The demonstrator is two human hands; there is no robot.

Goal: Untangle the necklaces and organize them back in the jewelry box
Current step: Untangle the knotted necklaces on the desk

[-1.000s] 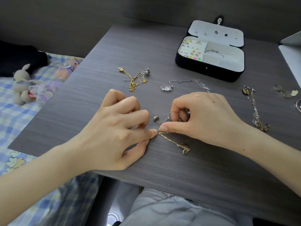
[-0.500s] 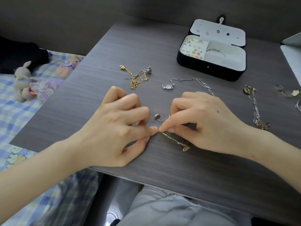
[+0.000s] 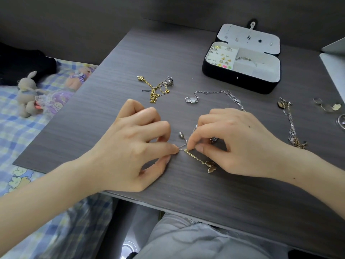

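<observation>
At the bottom centre of the frame, a lap in grey trousers is showing under the near edge of the table. Just above it, in mid-frame, both hands are working on the knotted necklaces lying on the table. The left hand is pinching a thin silver strand between thumb and forefinger, its other fingers curling in. The right hand is pinching the knot from the other side, fingertips almost touching those of the left. From the knot a gold chain is trailing toward the lower right to a butterfly pendant, and a silver drop bead is lying just above the fingertips.

Further up, left of centre, a gold necklace tangle is sitting apart from the hands. A silver necklace with a pale pendant is lying right of it, its chain running behind the right hand. Toward the right edge another tangled chain is stretching downward, with small rings beyond it.

At the upper right the black jewelry box is standing open, lid leaning back, small pieces filling its left compartment. On the bed at the left edge, a plush rabbit is lying.
</observation>
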